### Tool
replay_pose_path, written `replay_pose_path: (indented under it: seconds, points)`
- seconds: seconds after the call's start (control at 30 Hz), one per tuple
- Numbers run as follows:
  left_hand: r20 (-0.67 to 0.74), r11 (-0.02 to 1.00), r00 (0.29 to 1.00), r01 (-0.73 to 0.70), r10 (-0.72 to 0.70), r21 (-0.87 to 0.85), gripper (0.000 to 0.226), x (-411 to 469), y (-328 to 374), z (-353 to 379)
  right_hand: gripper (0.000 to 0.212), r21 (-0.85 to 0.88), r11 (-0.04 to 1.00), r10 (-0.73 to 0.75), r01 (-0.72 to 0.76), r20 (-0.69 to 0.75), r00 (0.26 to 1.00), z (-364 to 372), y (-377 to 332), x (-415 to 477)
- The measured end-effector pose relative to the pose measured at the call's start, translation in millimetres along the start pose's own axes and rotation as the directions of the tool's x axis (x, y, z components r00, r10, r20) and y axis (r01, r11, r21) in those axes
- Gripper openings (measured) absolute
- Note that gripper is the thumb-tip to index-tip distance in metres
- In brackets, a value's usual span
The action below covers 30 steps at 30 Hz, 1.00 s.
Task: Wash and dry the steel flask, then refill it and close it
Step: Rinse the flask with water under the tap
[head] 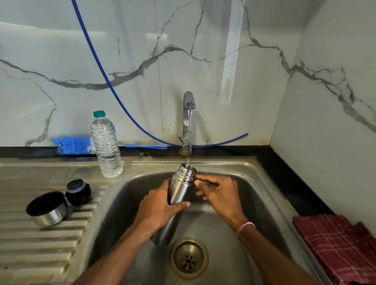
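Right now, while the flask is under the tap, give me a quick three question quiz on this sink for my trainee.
1. True or false: the steel flask is capped.
2. Which hand wraps round the flask's body: A left, B right, C neither?
3. Fill in: the steel cup and black stopper rest on the ____.
Key: 1 false, its open mouth is under the tap's stream. 2 A: the left hand grips it; the right hand only touches the neck. 3 drainboard.
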State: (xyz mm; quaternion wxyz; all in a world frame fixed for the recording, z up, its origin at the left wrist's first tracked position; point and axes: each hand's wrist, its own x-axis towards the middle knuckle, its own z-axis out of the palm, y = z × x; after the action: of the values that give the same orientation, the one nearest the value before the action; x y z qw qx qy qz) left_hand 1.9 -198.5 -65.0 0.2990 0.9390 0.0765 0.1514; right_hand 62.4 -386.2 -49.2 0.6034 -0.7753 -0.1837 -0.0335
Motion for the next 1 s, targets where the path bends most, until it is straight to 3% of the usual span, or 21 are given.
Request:
replay_pose_path:
  seconds: [1.0]
  points:
    - [0.005, 1.0, 1.0, 0.006, -0.006, 0.002, 0.084, -0.5, 1.2, -0.1, 0.027, -0.009, 1.0, -0.007, 0.006, -0.005, 1.0, -0.6, -1.6, -1.1]
